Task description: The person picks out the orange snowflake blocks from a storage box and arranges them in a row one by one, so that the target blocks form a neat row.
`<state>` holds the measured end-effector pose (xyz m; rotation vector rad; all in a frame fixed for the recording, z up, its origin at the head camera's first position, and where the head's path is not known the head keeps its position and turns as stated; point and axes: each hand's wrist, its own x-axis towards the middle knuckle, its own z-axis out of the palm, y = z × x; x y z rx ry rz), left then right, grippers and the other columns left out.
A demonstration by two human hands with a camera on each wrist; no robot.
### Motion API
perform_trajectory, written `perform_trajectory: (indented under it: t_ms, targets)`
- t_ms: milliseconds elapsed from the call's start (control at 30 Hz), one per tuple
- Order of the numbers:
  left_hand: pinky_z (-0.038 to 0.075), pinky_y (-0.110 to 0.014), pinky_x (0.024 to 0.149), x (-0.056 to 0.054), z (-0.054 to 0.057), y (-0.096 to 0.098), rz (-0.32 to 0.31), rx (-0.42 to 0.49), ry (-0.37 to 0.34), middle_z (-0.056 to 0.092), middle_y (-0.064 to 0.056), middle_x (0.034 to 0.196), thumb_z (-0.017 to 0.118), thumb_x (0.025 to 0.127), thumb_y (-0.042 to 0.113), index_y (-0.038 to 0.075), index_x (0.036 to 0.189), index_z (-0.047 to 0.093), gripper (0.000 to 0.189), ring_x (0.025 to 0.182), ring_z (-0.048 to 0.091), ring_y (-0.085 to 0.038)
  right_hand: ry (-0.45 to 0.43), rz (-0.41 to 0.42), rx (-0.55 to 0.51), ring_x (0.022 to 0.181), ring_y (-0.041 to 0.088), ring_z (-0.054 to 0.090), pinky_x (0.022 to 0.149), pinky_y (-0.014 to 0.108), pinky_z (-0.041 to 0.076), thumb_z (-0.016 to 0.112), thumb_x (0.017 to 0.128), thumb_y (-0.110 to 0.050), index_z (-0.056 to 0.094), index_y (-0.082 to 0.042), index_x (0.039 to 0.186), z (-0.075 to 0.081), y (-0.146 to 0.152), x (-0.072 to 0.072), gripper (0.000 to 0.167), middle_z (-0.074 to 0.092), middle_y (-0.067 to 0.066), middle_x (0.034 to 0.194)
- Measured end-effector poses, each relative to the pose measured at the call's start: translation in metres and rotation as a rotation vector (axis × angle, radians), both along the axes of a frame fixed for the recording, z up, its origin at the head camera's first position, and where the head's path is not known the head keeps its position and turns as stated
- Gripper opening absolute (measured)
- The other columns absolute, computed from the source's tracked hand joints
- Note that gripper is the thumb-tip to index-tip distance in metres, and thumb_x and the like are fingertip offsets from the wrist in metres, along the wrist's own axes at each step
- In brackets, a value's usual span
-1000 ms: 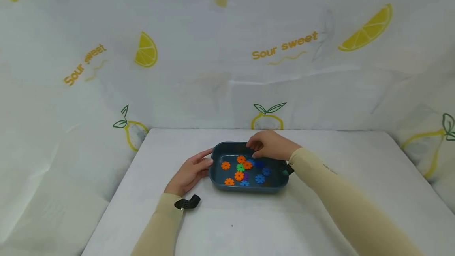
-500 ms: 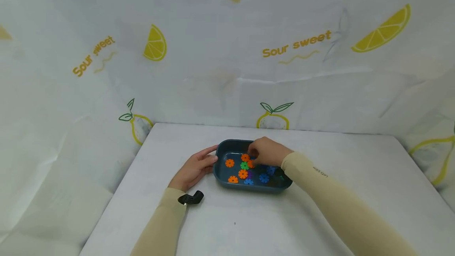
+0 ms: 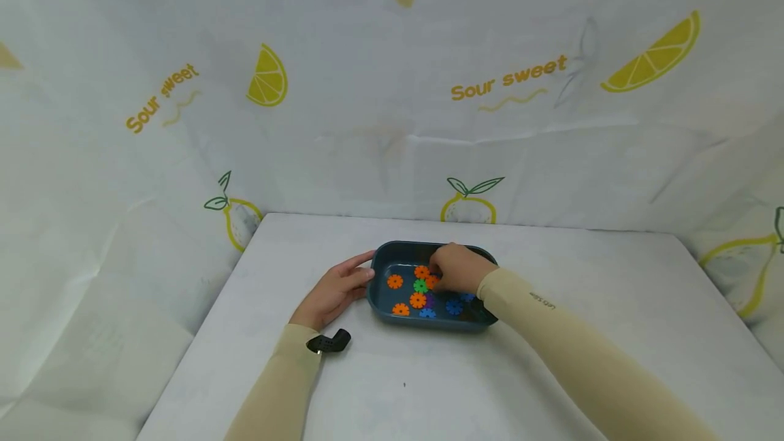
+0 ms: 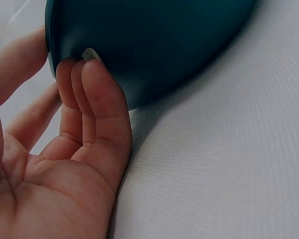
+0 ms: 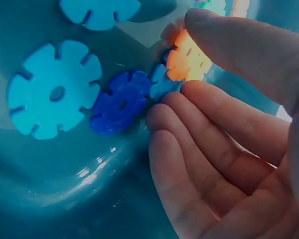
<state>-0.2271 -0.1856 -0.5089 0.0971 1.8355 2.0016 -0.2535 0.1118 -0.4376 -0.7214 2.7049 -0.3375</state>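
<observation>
dark tray [image 3: 404, 322] on white table [image 3: 380, 373], bright notched discs [image 3: 418, 300] inside! left hand [image 3: 331, 297], loosely bent, touches its nine-o'clock edge; right hand [image 3: 462, 269] in toward two, thumb and forefinger flanking an orange disc [image 5: 189, 57], can't tell if pinched; table stretches toward six.

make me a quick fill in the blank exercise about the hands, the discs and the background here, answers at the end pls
1. While the left hand touches the tray from outside, the ____ hand reaches into it.
2. The disc at that reaching hand's thumb tip is ____.
3. The lettering on the white backdrop reads "Sour ____".

Missing words: right; orange; sweet
</observation>
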Motion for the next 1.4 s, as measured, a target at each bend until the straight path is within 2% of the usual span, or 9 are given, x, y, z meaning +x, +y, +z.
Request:
perform_trajectory:
  t_ms: [300, 567, 700, 1033, 1233, 1400]
  targets:
    - [0.060, -0.031, 0.102, 0.001, 0.000, 0.000, 0.008, 0.011, -0.005, 0.072, -0.013, 0.132, 0.078, 0.102, 0.031, 0.028, 0.157, 0.058, 0.059, 0.119, 0.069, -0.024, 0.034, -0.007, 0.018, 0.075, 0.018, 0.056, 0.077, 0.035, 0.053, 0.089, 0.092, -0.023, 0.076, -0.008, 0.093, 0.001, -0.005, 0.004, 0.020, 0.066, -0.001, 0.080]
    - [0.060, -0.031, 0.101, -0.001, -0.001, 0.003, 0.003, 0.007, 0.012, 0.072, -0.013, 0.130, 0.076, 0.103, 0.030, 0.027, 0.158, 0.057, 0.059, 0.117, 0.070, -0.023, 0.039, 0.003, -0.016, 0.075, 0.016, 0.059, 0.090, 0.042, 0.058, 0.087, 0.093, -0.023, 0.079, -0.008, 0.099, 0.004, 0.002, 0.005, 0.018, 0.071, -0.003, 0.084]
    - [0.060, -0.031, 0.101, -0.001, 0.000, 0.004, 0.005, -0.005, 0.018, 0.071, -0.014, 0.132, 0.074, 0.105, 0.028, 0.027, 0.159, 0.056, 0.057, 0.117, 0.070, -0.023, -0.008, -0.020, -0.078, 0.082, 0.016, 0.063, 0.085, 0.039, 0.061, 0.086, 0.093, -0.020, 0.079, -0.008, 0.106, 0.011, 0.008, 0.004, 0.018, 0.075, -0.001, 0.093]
    - [0.059, -0.031, 0.103, 0.005, 0.005, 0.004, -0.011, -0.011, 0.014, 0.067, -0.018, 0.140, 0.069, 0.108, 0.027, 0.025, 0.161, 0.053, 0.056, 0.119, 0.068, -0.020, -0.057, -0.062, -0.255, 0.099, 0.016, 0.071, 0.096, 0.041, 0.062, 0.081, 0.097, -0.015, 0.078, -0.009, 0.119, 0.020, 0.033, 0.003, 0.023, 0.078, 0.004, 0.116]
    - [0.059, -0.030, 0.102, 0.003, 0.001, 0.004, -0.004, -0.010, 0.015, 0.071, -0.013, 0.134, 0.070, 0.108, 0.027, 0.024, 0.161, 0.052, 0.056, 0.116, 0.069, -0.021, -0.045, -0.094, -0.337, 0.103, 0.017, 0.073, 0.095, 0.041, 0.063, 0.081, 0.098, -0.017, 0.077, -0.009, 0.124, 0.025, 0.057, 0.011, 0.027, 0.078, 0.005, 0.120]
    - [0.059, -0.030, 0.101, 0.003, -0.001, 0.003, 0.001, -0.004, 0.016, 0.071, -0.013, 0.134, 0.070, 0.107, 0.026, 0.022, 0.162, 0.052, 0.058, 0.116, 0.069, -0.021, -0.033, -0.154, -0.398, 0.102, 0.017, 0.072, 0.094, 0.040, 0.063, 0.082, 0.098, -0.019, 0.077, -0.011, 0.127, 0.026, 0.080, 0.018, 0.030, 0.078, 0.003, 0.119]
